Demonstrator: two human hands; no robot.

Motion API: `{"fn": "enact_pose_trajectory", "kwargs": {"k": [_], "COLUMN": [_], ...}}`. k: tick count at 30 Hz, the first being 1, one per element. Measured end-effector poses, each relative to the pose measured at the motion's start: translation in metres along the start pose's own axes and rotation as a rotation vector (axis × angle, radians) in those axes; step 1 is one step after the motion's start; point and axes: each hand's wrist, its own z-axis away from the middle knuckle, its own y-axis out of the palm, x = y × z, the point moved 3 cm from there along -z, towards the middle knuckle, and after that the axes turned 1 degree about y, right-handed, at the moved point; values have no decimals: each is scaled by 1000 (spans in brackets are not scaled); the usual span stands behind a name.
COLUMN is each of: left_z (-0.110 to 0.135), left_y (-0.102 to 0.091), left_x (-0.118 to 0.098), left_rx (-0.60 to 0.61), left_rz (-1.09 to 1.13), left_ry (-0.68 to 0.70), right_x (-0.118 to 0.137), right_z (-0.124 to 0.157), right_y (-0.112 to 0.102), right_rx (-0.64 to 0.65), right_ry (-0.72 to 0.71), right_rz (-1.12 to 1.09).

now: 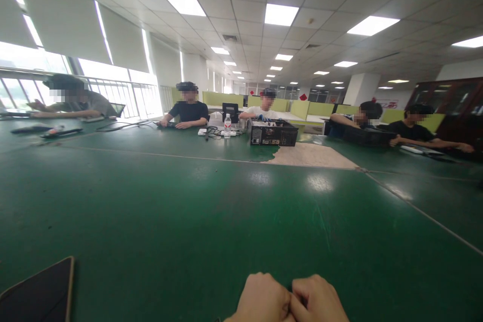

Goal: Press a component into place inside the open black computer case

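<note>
My left hand (262, 296) and my right hand (319, 296) are at the bottom middle of the view, over the near part of the green table (188, 221). Both are curled into fists and touch each other at the thumb side. No object shows in either one, though the palms are turned out of sight. A dark flat device with a light rim, like a tablet or phone (39, 294), lies to the left, well apart from my hands.
Across the table stands an open black computer case (273, 133), beside a water bottle (227, 127) and cables (213, 132). A bare beige patch (313, 156) marks the tabletop. Several people sit along the far side; one at the right handles a dark case (364, 136).
</note>
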Motion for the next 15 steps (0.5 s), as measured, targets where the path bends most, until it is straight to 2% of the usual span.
{"fn": "enact_pose_trajectory", "kwargs": {"k": [5, 15], "left_z": [1, -1], "left_y": [-3, 2], "left_x": [-1, 0], "left_rx": [14, -15], "left_rz": [-3, 2], "left_ry": [-3, 9], "right_x": [0, -2], "right_z": [0, -1], "right_y": [1, 1], "right_rx": [-24, -24], "right_ry": [-13, -28], "right_rz": [8, 1]}}
